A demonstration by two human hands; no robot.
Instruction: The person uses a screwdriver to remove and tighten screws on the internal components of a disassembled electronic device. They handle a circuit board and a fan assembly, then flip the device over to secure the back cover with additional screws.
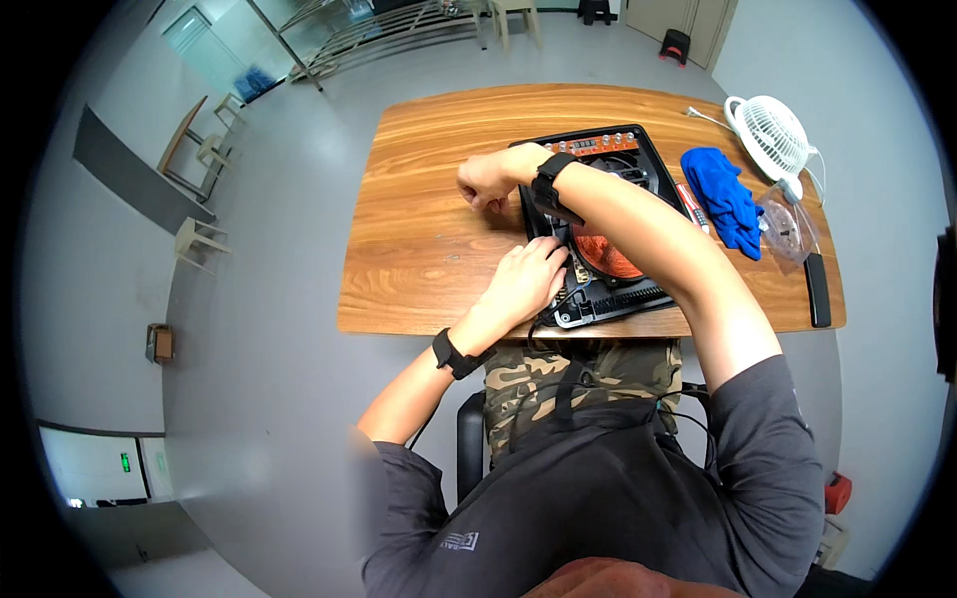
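An opened induction cooker [638,296], its black shell tilted a little on the table, lies before me with its parts bare. A round copper-red coil [603,257] shows in it, partly behind my right forearm. An orange circuit board with several round buttons [588,142] runs along its far edge. My left hand [525,277] is bent over the cooker's near left edge, fingertips at its rim. My right arm reaches across the cooker, and my right hand [488,181] is curled low over the wood beyond its left side. Whatever its fingers hold is hidden.
On the right of the wooden table [419,199] are a blue cloth [721,194], a white fan [773,135], a clear plastic container [788,231], a slim red-and-white item [692,206] and a long black object [817,289]. White stools [199,239] stand off to the left.
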